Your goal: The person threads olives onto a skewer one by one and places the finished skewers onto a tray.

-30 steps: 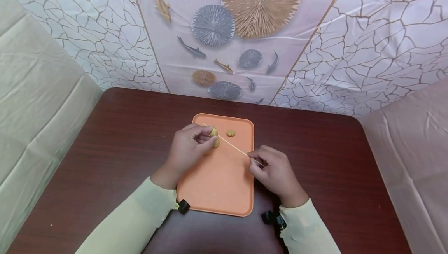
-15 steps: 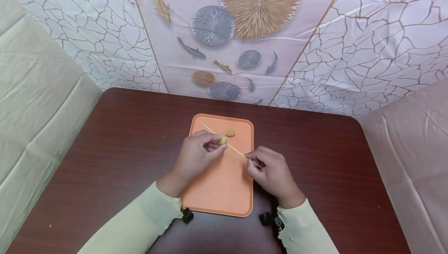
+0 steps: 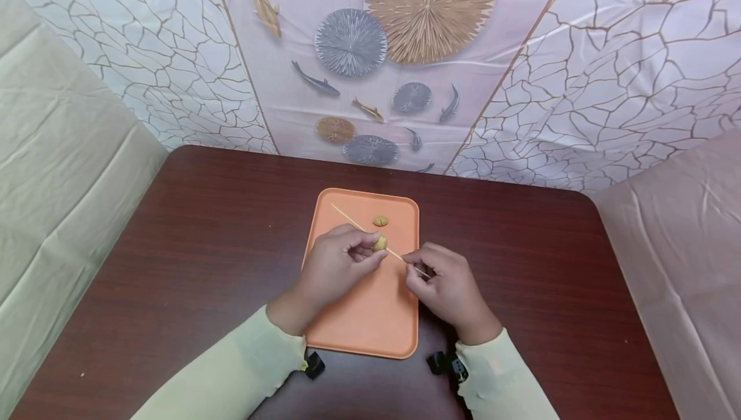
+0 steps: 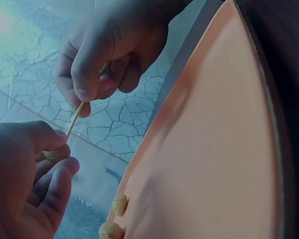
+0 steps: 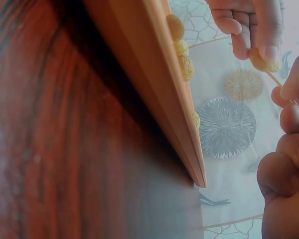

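Observation:
My left hand [image 3: 336,269] pinches a small yellowish-brown wrinkled ball [image 3: 380,244] between thumb and fingertips, above the orange tray. A thin wooden skewer [image 3: 396,255] meets the ball and shows again beyond it, its pointed end toward the tray's far left corner. Near its other end my right hand [image 3: 453,285] grips the skewer with thumb and curled fingers. The left wrist view shows the skewer [image 4: 74,121] running from the right hand down to the pinched ball [image 4: 56,153]. A similar piece with a crease [image 3: 380,220] lies on the tray just past the left hand.
The orange tray [image 3: 370,333] lies on a dark reddish-brown table [image 3: 220,227]. More yellowish pieces [image 5: 181,47] rest on it in the right wrist view, hidden by the left hand from the head camera. Patterned cloth [image 3: 625,73] hangs behind the table.
My left hand has moved right and nearer, sliding the ball along the skewer toward my right hand. More of the skewer's pointed end shows beyond it. The right hand has barely shifted left.

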The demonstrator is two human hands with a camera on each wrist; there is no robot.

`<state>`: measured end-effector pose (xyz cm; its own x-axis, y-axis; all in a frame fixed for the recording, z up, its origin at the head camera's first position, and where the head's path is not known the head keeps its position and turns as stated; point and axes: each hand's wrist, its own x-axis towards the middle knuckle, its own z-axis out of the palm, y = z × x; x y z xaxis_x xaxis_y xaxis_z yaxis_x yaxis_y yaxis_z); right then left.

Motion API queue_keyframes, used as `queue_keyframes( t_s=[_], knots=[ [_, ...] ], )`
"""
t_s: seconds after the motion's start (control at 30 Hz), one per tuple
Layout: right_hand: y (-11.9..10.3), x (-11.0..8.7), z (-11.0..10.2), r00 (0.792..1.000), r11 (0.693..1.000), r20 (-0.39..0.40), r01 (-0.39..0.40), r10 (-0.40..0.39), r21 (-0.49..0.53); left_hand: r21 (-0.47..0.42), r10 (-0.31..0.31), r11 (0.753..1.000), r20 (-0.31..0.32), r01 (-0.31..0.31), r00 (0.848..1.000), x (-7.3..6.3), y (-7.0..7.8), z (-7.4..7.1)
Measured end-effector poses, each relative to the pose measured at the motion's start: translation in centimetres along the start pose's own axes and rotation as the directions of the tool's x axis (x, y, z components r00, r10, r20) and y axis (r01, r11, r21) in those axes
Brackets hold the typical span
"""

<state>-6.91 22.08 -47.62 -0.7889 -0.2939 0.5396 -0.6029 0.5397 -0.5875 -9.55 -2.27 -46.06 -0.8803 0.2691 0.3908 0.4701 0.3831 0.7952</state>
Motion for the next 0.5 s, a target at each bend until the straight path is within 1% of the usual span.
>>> queue_keyframes(
  t_s=[0.1,0.2,0.33,0.5],
  knots=[
    [-0.39,0.05,-0.21,0.999,0.999,0.031,-0.036,0.037,-0.016,-0.002,-0.004,1.000,0.018,0.004,1.000,-0.12,0.21,0.16],
    [-0.52,0.05,-0.25,0.997,0.998,0.044,-0.056,0.057,-0.017,-0.006,0.002,1.000,0.027,-0.002,1.000,-0.21,0.32,0.34],
    [-0.53,0.07,-0.22,0.998,0.999,0.040,-0.047,0.047,-0.010,-0.007,0.009,1.000,0.037,-0.008,0.999,-0.33,0.40,0.52],
    [-0.52,0.11,-0.15,0.999,0.999,0.033,-0.033,0.033,-0.008,-0.022,-0.009,1.000,0.058,0.010,0.998,-0.42,0.40,0.78]
  ],
)
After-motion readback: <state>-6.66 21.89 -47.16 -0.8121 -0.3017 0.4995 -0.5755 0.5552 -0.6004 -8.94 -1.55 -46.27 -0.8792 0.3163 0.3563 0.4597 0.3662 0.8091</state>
